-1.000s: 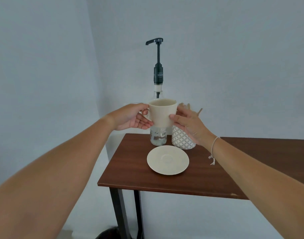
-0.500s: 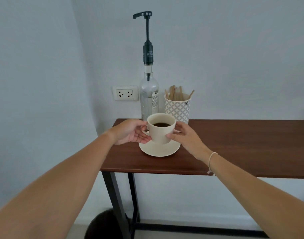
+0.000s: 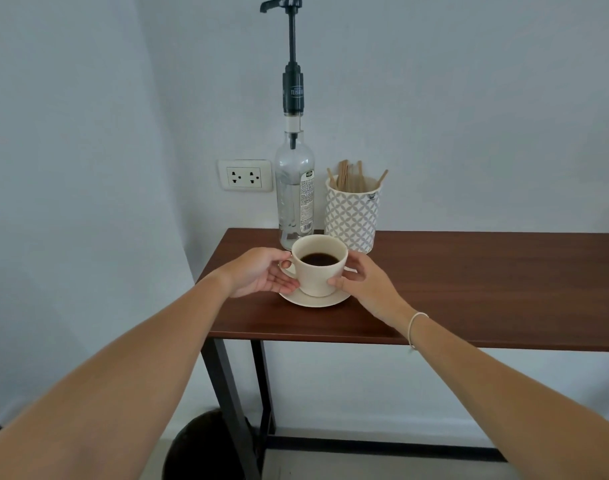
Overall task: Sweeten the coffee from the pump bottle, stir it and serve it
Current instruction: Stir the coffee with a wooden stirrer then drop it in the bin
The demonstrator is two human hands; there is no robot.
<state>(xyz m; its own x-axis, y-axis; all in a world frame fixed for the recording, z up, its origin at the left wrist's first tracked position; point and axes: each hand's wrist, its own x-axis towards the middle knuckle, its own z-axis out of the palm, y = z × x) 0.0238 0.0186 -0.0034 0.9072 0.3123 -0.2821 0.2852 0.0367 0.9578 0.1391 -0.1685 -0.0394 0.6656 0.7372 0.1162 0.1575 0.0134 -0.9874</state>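
A cream cup (image 3: 318,277) with dark coffee in it stands on a cream saucer (image 3: 334,300) near the table's left front. My left hand (image 3: 258,271) holds the cup at its handle side, fingers curled under the handle. My right hand (image 3: 363,280) grips the cup's right wall with thumb and fingers. Right behind the cup stands the clear glass pump bottle (image 3: 295,188) with a tall black pump, its spout pointing left. A patterned white holder (image 3: 351,216) with several wooden stir sticks (image 3: 348,176) stands to the bottle's right.
The dark wooden table (image 3: 486,282) on black legs stands against a pale wall. A wall socket (image 3: 245,175) sits left of the bottle. A dark round object (image 3: 202,445) lies on the floor under the table's left end.
Both hands have brought the cup down from in front of the bottle onto the saucer. The view has tilted, so the bottle and stick holder now show fully.
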